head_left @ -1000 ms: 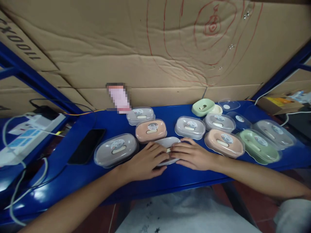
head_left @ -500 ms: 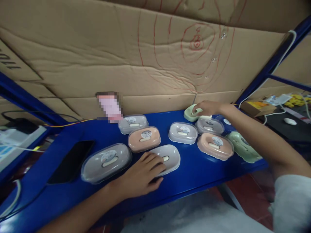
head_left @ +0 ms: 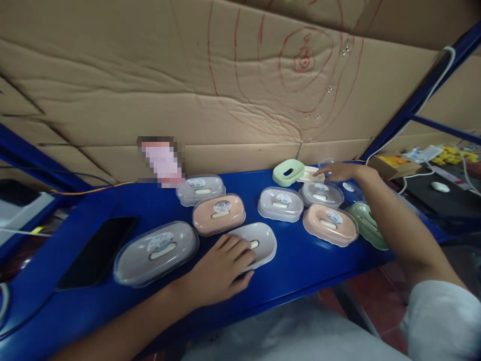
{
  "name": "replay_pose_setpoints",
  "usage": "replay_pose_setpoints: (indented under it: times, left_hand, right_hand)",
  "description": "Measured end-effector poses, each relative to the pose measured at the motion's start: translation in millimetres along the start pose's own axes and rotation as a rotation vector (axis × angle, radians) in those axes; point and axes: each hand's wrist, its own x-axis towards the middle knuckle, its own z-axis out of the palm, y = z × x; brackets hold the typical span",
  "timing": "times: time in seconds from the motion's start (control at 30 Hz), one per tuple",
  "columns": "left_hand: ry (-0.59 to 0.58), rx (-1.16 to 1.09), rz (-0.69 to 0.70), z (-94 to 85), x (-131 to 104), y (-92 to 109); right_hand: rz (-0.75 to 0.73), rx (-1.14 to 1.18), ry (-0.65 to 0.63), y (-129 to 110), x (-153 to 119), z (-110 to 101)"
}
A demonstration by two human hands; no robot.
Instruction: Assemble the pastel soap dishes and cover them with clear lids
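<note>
My left hand [head_left: 227, 265] lies over a grey oval soap dish [head_left: 267, 240], fingers apart and resting on its left part, thumb by the near edge. Part of that dish is hidden under the hand. At the back right, my right hand [head_left: 343, 172] reaches its spread fingertips to the end of a cream tray [head_left: 313, 174] and a clear lid [head_left: 326, 163]; contact is hard to tell. Beside the tray sits a light green dish [head_left: 286, 173] with a dark slot. Below the hand is a lidded grey soap box [head_left: 321, 196].
Lidded boxes stand around: grey [head_left: 280, 205], peach [head_left: 330, 225], green [head_left: 370, 225], another peach [head_left: 218, 215] and a large grey one [head_left: 158, 253]. A black phone-like slab [head_left: 97, 250] lies left on the blue table [head_left: 291, 268]. Cardboard [head_left: 244, 125] rises behind.
My right hand has moved right, off the light green dish toward the cream tray's end, uncovering the dish's slot. My left hand stays on the grey dish. The view has shifted slightly.
</note>
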Motion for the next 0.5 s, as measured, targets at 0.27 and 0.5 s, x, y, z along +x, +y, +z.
replay_pose_setpoints:
  times: [0.27,0.5]
  left_hand:
    - [-0.001,-0.02,0.036,-4.0,0,-4]
    - [-0.023,-0.023,0.033,-5.7,0,-3]
  right_hand:
    - [0.046,-0.05,-0.152,-1,20,14]
    - [0.202,-0.171,0.024,33,21,-4]
